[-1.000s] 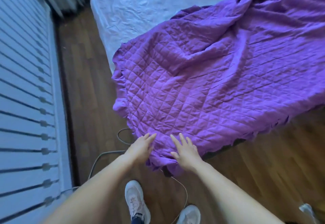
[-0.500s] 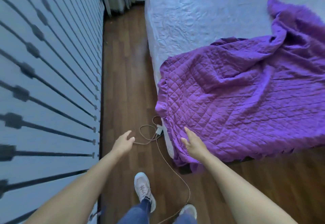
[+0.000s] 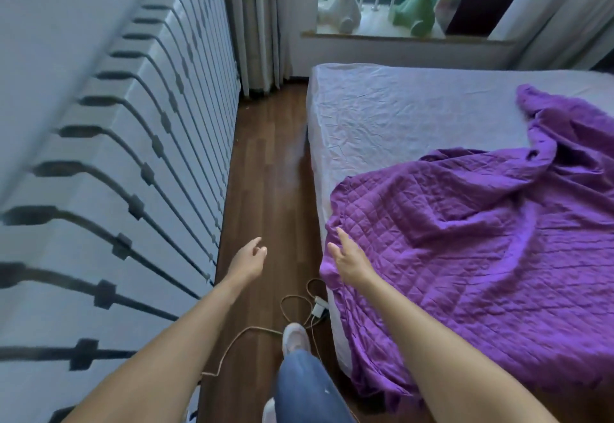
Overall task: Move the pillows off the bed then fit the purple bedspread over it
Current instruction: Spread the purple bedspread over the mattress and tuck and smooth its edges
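I log, relative to the bed [image 3: 398,116]: purple bedspread [image 3: 481,256] bunched over its near corner, draping down the side, far sheet bare. Right hand [image 3: 349,261] spread, empty, at the bedspread's edge, possibly brushing it. Left hand [image 3: 247,261] loosely spread, empty, over the floor [image 3: 269,173] beside the bed. Charger cable [image 3: 299,303] lies below.

I saw both forearms bare to the lower edge of view, with no sleeves, and nothing worn on the left hand [image 3: 247,261] or the right hand [image 3: 349,261]. One leg wore blue denim jeans [image 3: 309,389] flecked with small pale spots, above a pale pink lace-up sneaker [image 3: 295,336].
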{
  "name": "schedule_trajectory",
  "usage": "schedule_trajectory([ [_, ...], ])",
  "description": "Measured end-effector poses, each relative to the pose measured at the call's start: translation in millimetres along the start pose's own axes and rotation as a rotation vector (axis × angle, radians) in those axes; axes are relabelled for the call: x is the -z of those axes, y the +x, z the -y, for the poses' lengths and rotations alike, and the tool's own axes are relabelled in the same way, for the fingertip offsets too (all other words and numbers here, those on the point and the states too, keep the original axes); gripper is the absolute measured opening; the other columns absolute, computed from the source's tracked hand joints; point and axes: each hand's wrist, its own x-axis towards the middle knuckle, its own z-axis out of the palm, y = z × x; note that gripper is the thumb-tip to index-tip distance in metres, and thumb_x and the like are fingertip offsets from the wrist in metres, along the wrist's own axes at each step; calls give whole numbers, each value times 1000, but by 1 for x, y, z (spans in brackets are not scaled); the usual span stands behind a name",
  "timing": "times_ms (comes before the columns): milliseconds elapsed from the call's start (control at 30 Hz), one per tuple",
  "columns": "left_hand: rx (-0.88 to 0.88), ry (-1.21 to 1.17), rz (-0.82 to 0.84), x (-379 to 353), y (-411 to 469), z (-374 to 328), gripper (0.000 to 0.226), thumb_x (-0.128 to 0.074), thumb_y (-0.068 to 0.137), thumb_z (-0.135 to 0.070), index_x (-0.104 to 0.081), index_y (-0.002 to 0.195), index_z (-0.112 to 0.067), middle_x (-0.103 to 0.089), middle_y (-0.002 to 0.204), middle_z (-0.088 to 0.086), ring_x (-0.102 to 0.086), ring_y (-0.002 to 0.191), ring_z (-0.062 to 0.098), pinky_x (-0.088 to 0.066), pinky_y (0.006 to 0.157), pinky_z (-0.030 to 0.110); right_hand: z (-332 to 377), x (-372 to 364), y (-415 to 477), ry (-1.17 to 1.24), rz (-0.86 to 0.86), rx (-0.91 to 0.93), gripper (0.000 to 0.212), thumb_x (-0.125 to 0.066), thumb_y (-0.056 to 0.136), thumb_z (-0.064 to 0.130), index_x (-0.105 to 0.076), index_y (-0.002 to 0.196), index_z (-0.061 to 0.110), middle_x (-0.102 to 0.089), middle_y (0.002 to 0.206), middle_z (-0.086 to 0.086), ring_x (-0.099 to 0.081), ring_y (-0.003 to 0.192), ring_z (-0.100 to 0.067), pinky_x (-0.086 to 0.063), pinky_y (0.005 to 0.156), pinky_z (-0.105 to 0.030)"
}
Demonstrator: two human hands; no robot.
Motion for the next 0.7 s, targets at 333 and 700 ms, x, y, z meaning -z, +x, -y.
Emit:
schedule_trajectory([
  [333,-58,-16,-3,33,113,-102,45,-39,99,-26,-37,142,-14,-48,139,13,-50,122,27,-40,104,43,57,46,114,56,-14,22,49,-36,101,28,-26,145,10,-36,148,-10,-34,137,-24,-26,108,-29],
  [700,-126,-26,-104,82,232,-187,43,-35,101,-24,-39,141,-8,-38,147,10,-33,137,23,-24,112,33,142,99,251,229,-1,8,51,-35,101,32,-28,145,7,-32,151,-9,-29,140,-21,-20,112,-28],
])
